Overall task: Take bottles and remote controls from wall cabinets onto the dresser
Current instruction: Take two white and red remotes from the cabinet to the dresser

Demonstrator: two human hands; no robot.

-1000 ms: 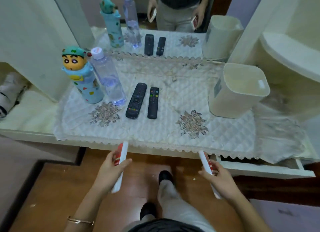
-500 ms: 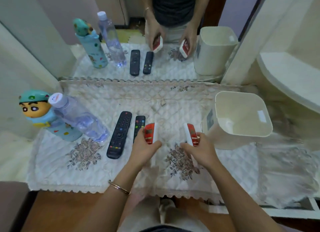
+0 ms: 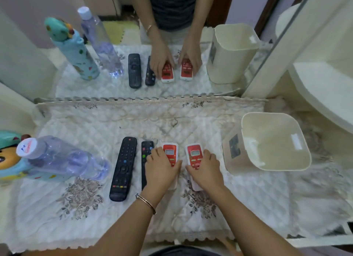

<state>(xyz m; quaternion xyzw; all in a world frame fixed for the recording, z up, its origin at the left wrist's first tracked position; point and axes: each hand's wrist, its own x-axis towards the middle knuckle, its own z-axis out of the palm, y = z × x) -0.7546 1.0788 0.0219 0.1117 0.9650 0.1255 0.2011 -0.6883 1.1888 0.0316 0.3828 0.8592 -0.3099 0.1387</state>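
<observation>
Two red-and-white remote controls lie face up side by side on the dresser's quilted white cloth (image 3: 248, 198). My left hand (image 3: 160, 169) lies over the left red remote (image 3: 169, 152) and grips it. The right red remote (image 3: 193, 154) sits under my right hand (image 3: 205, 169), which holds it too. To their left lie a small black remote (image 3: 146, 150), half hidden by my left hand, and a long black remote (image 3: 123, 169). At the far left stand a clear water bottle (image 3: 61, 158) and a cartoon-figure bottle (image 3: 9, 156).
A cream plastic bin (image 3: 267, 141) stands just right of my right hand. A mirror (image 3: 172, 45) behind the dresser reflects everything on it. A cream rounded shelf unit (image 3: 324, 84) rises at the right.
Both hands carried the red remotes up from below the dresser edge, over the cloth, and laid them flat beside the black remotes. The camera has moved closer over the dresser.
</observation>
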